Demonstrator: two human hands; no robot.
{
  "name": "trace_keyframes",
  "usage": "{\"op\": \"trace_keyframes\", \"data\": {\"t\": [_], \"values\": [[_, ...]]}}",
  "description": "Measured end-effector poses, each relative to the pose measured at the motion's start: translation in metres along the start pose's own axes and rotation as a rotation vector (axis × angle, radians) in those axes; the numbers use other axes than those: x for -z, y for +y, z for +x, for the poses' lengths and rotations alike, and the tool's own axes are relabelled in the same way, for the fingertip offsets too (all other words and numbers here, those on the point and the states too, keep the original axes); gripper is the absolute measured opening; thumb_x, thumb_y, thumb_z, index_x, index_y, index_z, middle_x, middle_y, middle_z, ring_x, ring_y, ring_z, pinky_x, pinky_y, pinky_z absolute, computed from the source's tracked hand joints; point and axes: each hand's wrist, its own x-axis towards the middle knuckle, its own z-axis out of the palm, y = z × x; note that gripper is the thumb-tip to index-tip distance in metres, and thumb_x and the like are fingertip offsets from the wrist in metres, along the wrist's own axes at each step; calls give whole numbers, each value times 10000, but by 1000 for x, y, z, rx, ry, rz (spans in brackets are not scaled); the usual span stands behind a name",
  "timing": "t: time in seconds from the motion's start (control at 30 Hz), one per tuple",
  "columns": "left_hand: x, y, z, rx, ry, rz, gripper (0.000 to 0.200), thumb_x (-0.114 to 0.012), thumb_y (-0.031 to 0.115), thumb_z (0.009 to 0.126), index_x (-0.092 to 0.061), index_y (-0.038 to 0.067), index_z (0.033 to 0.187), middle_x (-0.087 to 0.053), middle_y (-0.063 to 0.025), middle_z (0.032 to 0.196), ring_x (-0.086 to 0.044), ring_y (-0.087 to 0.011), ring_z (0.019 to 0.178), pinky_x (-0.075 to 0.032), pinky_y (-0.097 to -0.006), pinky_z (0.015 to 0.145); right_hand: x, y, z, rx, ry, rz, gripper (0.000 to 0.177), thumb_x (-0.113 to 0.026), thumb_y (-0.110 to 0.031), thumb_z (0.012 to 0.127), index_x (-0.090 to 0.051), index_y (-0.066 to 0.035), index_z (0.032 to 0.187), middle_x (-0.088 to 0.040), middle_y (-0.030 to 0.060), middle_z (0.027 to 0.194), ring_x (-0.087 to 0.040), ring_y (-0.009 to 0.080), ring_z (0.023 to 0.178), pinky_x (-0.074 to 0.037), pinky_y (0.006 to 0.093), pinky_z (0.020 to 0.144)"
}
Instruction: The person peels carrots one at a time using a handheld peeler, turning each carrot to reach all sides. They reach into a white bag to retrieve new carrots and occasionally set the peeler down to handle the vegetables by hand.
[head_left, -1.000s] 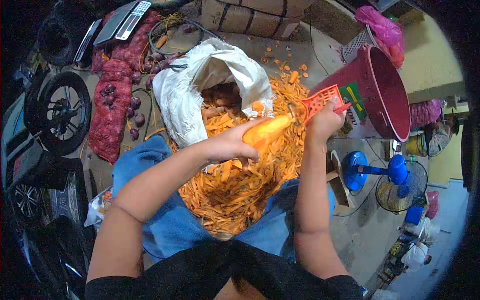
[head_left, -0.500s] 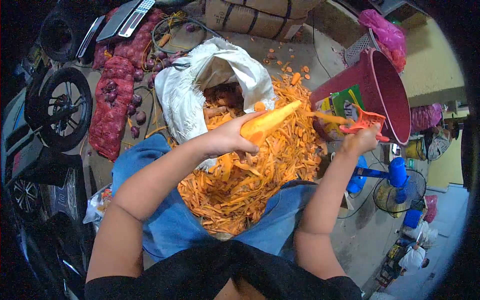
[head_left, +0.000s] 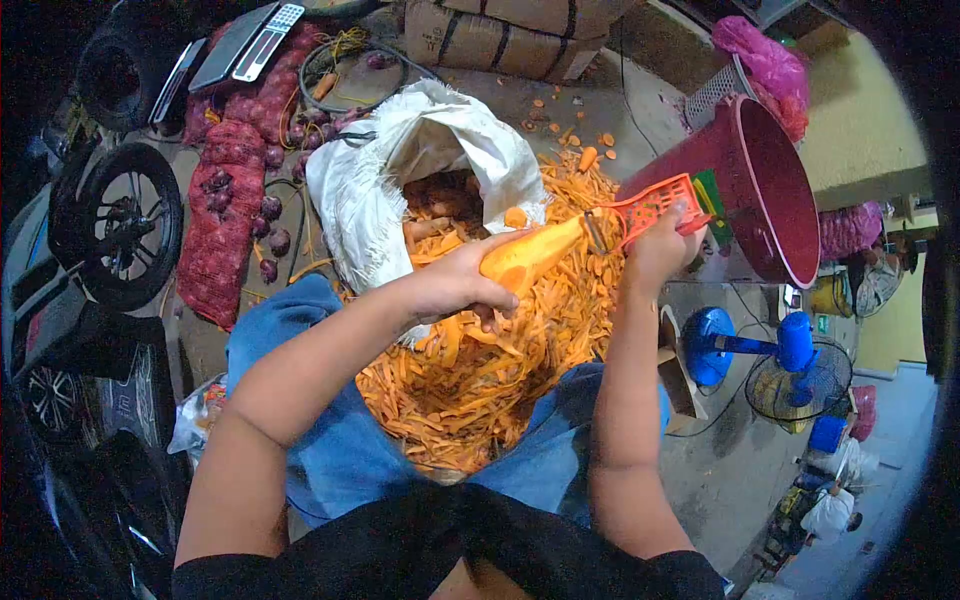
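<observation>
My left hand [head_left: 465, 275] is closed round the thick end of a peeled orange carrot [head_left: 535, 252], its narrow end pointing right. In my right hand [head_left: 665, 238] is an orange-red plastic peeler [head_left: 650, 205] with a perforated body. The peeler's head meets the carrot's narrow end. Below both hands, a heap of carrot peelings [head_left: 450, 400] lies between my knees and spreads to the right. Just beyond my left hand stands an open white woven sack [head_left: 350, 190] with carrots inside.
A tall dark-red bucket [head_left: 730, 150] stands tilted in view at the right. Red net bags of onions [head_left: 222, 240] lie on the left, near a motorbike wheel [head_left: 130, 225]. A blue fan [head_left: 795, 350] is at the right, and cardboard boxes [head_left: 500, 40] sit at the back.
My right hand has moved left with the peeler, from beside the bucket to the carrot's narrow end. My left hand and the carrot have stayed nearly in place.
</observation>
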Motion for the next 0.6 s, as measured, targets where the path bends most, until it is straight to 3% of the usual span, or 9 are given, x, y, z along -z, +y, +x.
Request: {"op": "trace_keyframes", "data": {"t": [0.07,0.17,0.23,0.3,0.33,0.37,0.43,0.47,0.6], "values": [[-1,2,-3,49,-13,7,766,-604,32,547,-247,89,1222,-460,-44,974,-476,-104,781,-413,-212,618,-5,-21,-11,90,14,-86,282,-434,-196,797,-437,70,893,-512,203,829,-497,286,748,-380,341,666],[0,0,-6,46,-75,-10,763,-595,33,549,-241,73,1225,-444,-50,1029,-456,-118,874,-394,-226,712,3,19,8,11,14,-223,260,-435,-191,796,-441,66,830,-516,200,795,-503,286,727,-383,353,652],[0,0,-9,-164,-126,97,725,-575,51,586,-235,92,1224,-488,-51,776,-496,-101,585,-414,-207,480,12,43,32,-126,194,-120,213,-445,-147,792,-441,63,826,-520,159,760,-510,249,644,-403,331,604],[0,4,-13,-144,-106,79,727,-573,50,586,-228,88,1226,-489,-53,772,-498,-105,582,-416,-211,479,21,42,41,-320,274,158,204,-453,-138,788,-444,57,848,-526,128,774,-513,207,639,-411,306,595],[1,6,-15,-126,-79,58,730,-571,50,586,-222,84,1227,-490,-56,768,-499,-108,579,-419,-215,479,21,38,40,-316,272,160,204,-453,-138,788,-444,57,848,-526,128,774,-513,207,639,-411,306,595],[3,3,-13,-131,-74,55,730,-571,50,586,-222,84,1227,-490,-56,768,-499,-108,579,-419,-215,479,18,33,35,-271,211,190,200,-460,-139,786,-446,49,852,-525,111,778,-512,189,646,-412,298,599],[5,1,-7,-87,62,82,730,-584,49,571,-247,61,1218,-429,-58,1069,-426,-130,952,-374,-240,770,7,20,19,-232,140,216,196,-468,-140,784,-447,40,857,-525,95,782,-510,170,652,-414,291,603],[1,8,-9,48,110,113,714,-582,52,578,-254,64,1213,-464,-53,1004,-479,-120,842,-419,-228,667,0,11,4,-238,30,279,192,-473,-150,784,-450,32,844,-519,84,761,-500,158,645,-408,282,591],[1,-4,2,-28,196,217,693,-575,52,590,-259,67,1206,-486,-47,940,-499,-102,724,-432,-213,562,-20,-30,-55,-204,-308,215,186,-464,-184,797,-445,-3,759,-472,36,649,-428,112,585,-361,262,521]]}}
